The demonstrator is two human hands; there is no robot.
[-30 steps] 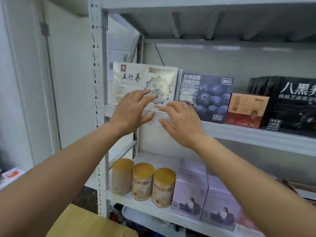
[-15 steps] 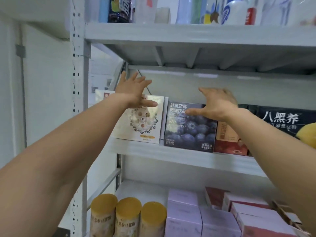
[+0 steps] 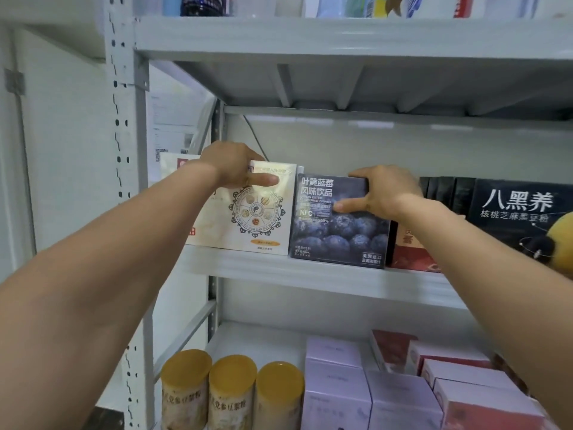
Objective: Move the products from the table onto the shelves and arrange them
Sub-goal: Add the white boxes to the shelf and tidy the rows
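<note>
The white box [image 3: 248, 218] with the round pattern stands upright just left of the blue box [image 3: 338, 234], nearly touching it. Both sit at the front of the same grey shelf [image 3: 310, 274].

The person's left hand [image 3: 231, 164] grips the white box at its top edge, up and to the left of the blue box. The fingers are hooked over the top and out of sight behind it, and the thumb lies flat across the front. The right hand [image 3: 384, 193] grips the blue box at its upper right corner, with the fingers curled over the top and the thumb pressed against the printed front.

Just right of the blue box, partly hidden by the right forearm, stands a red box [image 3: 409, 249]. Further right is a row of black boxes [image 3: 511, 212].

One level below the blue box, three yellow tins [image 3: 232, 392] stand in a row to the lower left. Lilac boxes [image 3: 338, 389] sit almost straight beneath it. One level above it are bottles [image 3: 204, 4], cut off too much to make out. A grey post [image 3: 124, 119] with holes rises well to the left of the blue box.
</note>
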